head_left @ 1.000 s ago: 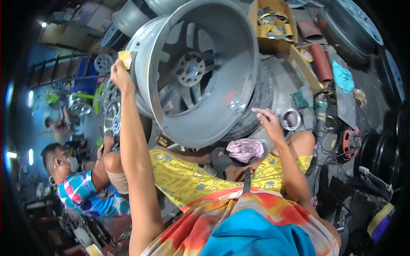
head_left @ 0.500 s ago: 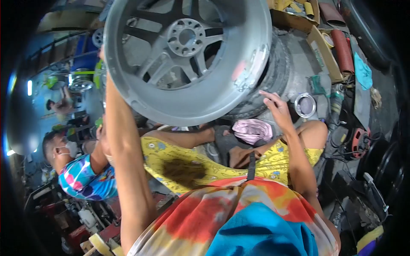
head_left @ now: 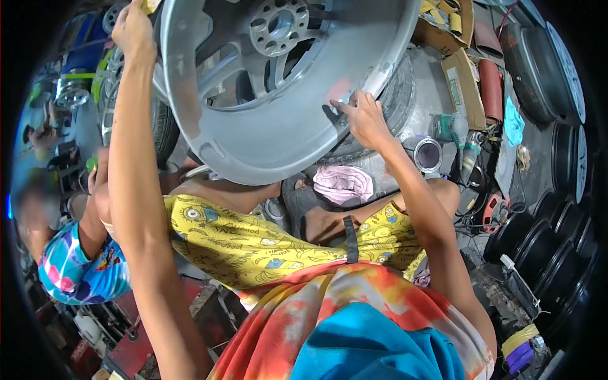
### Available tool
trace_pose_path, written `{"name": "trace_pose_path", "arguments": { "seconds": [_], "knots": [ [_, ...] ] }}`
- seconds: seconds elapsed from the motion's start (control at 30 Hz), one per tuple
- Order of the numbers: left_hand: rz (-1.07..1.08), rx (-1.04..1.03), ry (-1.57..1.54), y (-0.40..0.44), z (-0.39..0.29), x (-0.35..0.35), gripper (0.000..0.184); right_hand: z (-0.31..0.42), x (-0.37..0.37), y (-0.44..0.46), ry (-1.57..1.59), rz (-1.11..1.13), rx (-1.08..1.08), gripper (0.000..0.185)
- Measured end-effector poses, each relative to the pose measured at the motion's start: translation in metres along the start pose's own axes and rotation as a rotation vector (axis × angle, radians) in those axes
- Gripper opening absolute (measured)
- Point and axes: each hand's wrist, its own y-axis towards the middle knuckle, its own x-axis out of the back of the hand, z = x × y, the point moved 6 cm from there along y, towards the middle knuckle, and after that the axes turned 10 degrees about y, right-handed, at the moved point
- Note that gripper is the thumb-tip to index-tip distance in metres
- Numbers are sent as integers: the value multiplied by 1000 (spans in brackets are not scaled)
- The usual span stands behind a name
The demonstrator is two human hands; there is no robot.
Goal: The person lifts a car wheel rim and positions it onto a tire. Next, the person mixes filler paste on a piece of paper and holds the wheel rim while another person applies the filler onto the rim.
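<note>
A large grey wheel rim (head_left: 253, 149) is tilted over a black tyre (head_left: 399, 95), its open barrel facing me. My left hand (head_left: 134, 30) is at the rim's upper left, its fingers closed on a yellow sanding piece (head_left: 151, 6) that shows only in part. At the rim's lower right edge is my right hand (head_left: 367, 119); its index finger points at the inner wall beside a pinkish patch (head_left: 339, 90), and the other fingers are bent. Nothing shows in the right hand.
A pink cloth (head_left: 343, 184) lies below the tyre. To the right are a round can (head_left: 427, 155), a red roll (head_left: 490, 90), a cardboard box (head_left: 461, 82) and stacked black rims (head_left: 538, 253). A co-worker (head_left: 82, 259) sits at the left.
The view has shifted. My right hand has moved up and left from beside the tyre to the rim's edge. My left hand, hidden half a second ago, shows again at the upper left.
</note>
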Motion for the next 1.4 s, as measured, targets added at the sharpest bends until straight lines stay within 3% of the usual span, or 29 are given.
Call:
{"name": "trace_pose_path", "arguments": {
  "seconds": [0.1,0.17,0.2,0.5,0.57,0.7,0.77,0.8,0.9,1.1,1.17,1.2,1.4],
  "knots": [
    [84,-26,-3,-1,5,-9,45,-14,-22,13,-91,-9,48,47],
    [-80,-17,-128,1,9,-9,19,-16,-31,20,-100,35,5,47],
    [16,-27,-206,3,7,-9,21,-15,-33,23,-124,27,6,46],
    [-32,-11,-186,-14,-12,-9,20,-20,-27,24,-353,20,113,47],
    [-21,-22,-196,-13,-10,-12,21,-27,-29,28,-551,47,62,56],
    [-28,-43,-159,-13,-8,-10,24,-14,-38,8,-373,92,74,58],
    [-1,-56,-230,-11,-6,-13,25,-13,-26,0,-351,11,137,49],
    [2,-58,-251,-13,-8,-14,26,-21,-25,4,-400,61,105,62],
    [6,-52,-251,-23,-21,-15,26,-38,-21,24,-519,40,34,64],
    [-25,-64,-233,-25,-21,-15,26,-14,-49,15,-392,151,89,67],
    [19,-60,-327,-26,-18,-18,26,-21,-34,19,-505,50,82,64],
    [13,-62,-289,-29,-23,-17,27,-31,-33,25,-490,96,-3,62],
    [-23,-73,-270,-35,-37,-14,27,-31,-44,26,-431,92,25,55]
  ]
}}
